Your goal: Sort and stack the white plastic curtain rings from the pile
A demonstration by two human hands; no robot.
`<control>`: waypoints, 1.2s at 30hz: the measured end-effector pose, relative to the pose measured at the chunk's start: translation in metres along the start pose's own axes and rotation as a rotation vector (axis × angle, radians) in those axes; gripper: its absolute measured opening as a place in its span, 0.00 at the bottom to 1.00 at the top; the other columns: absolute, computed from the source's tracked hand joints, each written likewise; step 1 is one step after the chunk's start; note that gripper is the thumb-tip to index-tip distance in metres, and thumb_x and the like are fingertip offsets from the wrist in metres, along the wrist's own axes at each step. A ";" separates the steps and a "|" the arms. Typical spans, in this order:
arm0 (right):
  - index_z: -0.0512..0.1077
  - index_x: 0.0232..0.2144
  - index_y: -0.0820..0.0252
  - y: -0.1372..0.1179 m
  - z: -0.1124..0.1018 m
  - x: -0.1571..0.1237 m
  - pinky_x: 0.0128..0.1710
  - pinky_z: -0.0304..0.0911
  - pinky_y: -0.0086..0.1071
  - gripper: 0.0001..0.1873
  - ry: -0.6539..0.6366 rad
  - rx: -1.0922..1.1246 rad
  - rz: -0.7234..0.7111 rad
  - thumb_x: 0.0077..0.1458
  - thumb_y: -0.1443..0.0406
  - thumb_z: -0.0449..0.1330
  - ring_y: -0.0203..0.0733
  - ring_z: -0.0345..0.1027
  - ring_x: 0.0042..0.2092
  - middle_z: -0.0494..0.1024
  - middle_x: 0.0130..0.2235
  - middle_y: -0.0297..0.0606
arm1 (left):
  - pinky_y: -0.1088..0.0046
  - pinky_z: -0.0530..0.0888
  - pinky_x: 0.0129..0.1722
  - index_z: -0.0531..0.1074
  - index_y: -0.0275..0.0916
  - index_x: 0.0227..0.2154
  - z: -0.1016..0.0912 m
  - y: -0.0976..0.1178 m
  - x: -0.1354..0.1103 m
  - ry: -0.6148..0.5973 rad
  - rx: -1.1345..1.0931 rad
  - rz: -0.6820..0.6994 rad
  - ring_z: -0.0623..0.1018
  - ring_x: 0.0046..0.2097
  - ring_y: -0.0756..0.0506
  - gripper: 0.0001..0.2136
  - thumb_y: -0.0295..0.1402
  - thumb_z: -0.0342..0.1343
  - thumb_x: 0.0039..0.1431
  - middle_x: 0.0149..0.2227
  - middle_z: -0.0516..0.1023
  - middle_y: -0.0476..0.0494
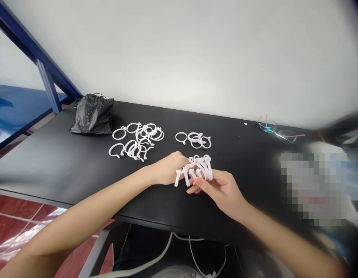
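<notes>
In front of me, over the black table, is a bunch of white plastic curtain rings [208,170] with small eyelets and open ends. My right hand [227,191] is closed on the bunch, thumb in front and some rings looped around its fingers. From the left, my left hand [169,168] reaches to the same rings, its fingers curled in at them and partly hidden behind them. Just beyond my hands lies a small group of loose rings [181,133]. A larger, overlapping pile of the same rings [132,141] lies further left.
A crumpled black plastic bag [93,115] sits at the back left of the black table [156,208]. Eyeglasses [286,136] lie by the wall at the back right. A blurred-out item [313,189] is at right. White cables [164,251] hang below the front edge.
</notes>
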State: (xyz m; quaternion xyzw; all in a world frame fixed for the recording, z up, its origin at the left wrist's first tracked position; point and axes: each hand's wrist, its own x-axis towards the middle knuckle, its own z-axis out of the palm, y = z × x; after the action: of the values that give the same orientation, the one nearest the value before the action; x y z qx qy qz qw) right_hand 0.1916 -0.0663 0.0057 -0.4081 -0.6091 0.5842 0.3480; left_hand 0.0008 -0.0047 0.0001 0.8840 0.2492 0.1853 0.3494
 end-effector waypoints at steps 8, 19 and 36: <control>0.77 0.31 0.60 -0.001 0.007 0.003 0.34 0.74 0.34 0.09 -0.020 -0.004 0.045 0.49 0.61 0.69 0.43 0.77 0.34 0.82 0.33 0.38 | 0.78 0.61 0.24 0.63 0.38 0.30 0.024 0.005 0.002 0.151 0.079 -0.203 0.67 0.22 0.53 0.06 0.30 0.55 0.52 0.26 0.68 0.54; 0.76 0.28 0.61 0.003 0.014 0.004 0.24 0.70 0.30 0.11 0.089 0.061 0.060 0.49 0.59 0.69 0.39 0.73 0.28 0.78 0.27 0.36 | 0.78 0.67 0.28 0.69 0.38 0.43 0.015 0.016 0.003 0.233 0.020 -0.277 0.75 0.26 0.50 0.13 0.25 0.53 0.53 0.28 0.78 0.52; 0.75 0.24 0.60 -0.006 0.007 0.002 0.27 0.70 0.29 0.12 0.014 0.147 0.001 0.53 0.58 0.66 0.34 0.68 0.24 0.75 0.24 0.34 | 0.78 0.63 0.25 0.66 0.35 0.19 -0.003 0.005 -0.002 -0.038 -0.131 0.020 0.66 0.21 0.53 0.19 0.31 0.41 0.66 0.19 0.71 0.49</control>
State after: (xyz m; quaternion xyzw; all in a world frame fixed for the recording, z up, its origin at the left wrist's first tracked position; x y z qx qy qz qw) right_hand 0.1843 -0.0676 0.0115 -0.3859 -0.5620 0.6247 0.3807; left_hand -0.0008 -0.0074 0.0061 0.8650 0.2211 0.1877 0.4094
